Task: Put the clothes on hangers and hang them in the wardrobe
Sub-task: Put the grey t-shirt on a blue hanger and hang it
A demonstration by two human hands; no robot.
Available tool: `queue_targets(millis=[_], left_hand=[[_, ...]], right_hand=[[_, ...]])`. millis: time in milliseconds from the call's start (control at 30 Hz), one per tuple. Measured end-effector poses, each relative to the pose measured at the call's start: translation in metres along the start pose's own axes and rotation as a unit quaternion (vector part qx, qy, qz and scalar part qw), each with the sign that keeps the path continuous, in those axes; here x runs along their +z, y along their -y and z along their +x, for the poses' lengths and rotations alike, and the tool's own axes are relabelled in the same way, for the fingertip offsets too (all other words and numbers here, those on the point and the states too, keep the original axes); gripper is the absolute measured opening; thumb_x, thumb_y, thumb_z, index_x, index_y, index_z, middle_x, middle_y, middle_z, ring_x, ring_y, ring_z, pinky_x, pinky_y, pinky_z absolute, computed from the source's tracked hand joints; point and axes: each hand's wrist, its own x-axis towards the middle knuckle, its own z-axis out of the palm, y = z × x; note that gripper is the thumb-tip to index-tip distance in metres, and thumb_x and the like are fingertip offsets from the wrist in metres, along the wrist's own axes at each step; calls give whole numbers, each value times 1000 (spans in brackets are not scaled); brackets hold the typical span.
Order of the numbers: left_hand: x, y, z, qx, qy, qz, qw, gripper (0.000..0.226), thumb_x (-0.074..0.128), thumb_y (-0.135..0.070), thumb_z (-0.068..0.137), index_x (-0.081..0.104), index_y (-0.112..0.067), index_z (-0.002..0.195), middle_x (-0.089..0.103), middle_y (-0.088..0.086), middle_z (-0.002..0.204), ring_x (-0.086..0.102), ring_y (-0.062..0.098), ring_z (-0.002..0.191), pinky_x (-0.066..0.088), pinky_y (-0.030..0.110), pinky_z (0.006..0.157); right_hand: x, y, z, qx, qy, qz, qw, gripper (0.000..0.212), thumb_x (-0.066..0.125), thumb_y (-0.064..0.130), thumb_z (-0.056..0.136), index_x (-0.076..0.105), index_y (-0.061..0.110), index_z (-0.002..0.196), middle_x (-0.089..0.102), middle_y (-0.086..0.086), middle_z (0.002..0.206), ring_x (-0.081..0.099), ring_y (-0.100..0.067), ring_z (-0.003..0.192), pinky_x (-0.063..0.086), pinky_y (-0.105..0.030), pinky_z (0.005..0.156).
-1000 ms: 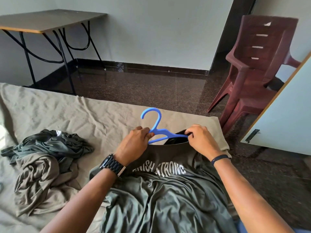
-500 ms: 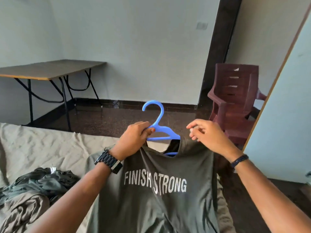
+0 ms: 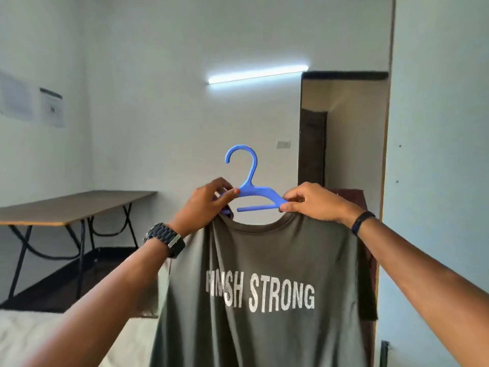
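A dark olive T-shirt (image 3: 264,260) printed "FINISH STRONG" hangs in the air on a blue plastic hanger (image 3: 252,193), whose hook points up and curls left. My left hand (image 3: 203,203) pinches the hanger's left arm together with the shirt's shoulder. My right hand (image 3: 315,201) pinches the hanger's right arm and the shirt's other shoulder. The hanger's ends are hidden inside the shirt. At the right edge stands a pale wardrobe door (image 3: 436,181).
A long table (image 3: 68,207) on black legs stands by the left wall. A sheet-covered bed (image 3: 31,337) lies at the lower left. Behind the shirt a dark red chair (image 3: 356,197) peeks out. A doorway (image 3: 341,128) opens in the far wall.
Both hands have lifted the hanger and shirt from the bed up to eye level, and my view has tilted up. My right hand has closed on the hanger's right arm.
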Motion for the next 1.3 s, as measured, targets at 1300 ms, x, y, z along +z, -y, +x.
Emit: queue_targets(millis=[1300], left_hand=[[-61,-62,82,-76,64,208,973,22,58,-45,90,61,-26,100,51,-2,94,53,26,98,34,27,78]], right_hand=[[-116,3,-34,-16,-273,324,906,18,69,-10,77,70,3,89,71,1,67,65,-7,64,54,-13,66]])
